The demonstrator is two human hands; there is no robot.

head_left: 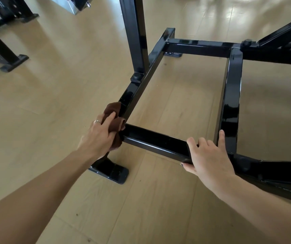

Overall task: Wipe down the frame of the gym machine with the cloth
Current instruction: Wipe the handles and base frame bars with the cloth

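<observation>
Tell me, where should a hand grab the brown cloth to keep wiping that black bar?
Probably from above and the outer left side, as the left hand does now. The brown cloth is bunched over the corner of the black frame, so fingers curled over the bunched top would keep it pressed on the bar.

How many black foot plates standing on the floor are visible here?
4: one foot plate under the near corner below the cloth, one under the far corner, two at upper left. Others may be hidden.
</observation>
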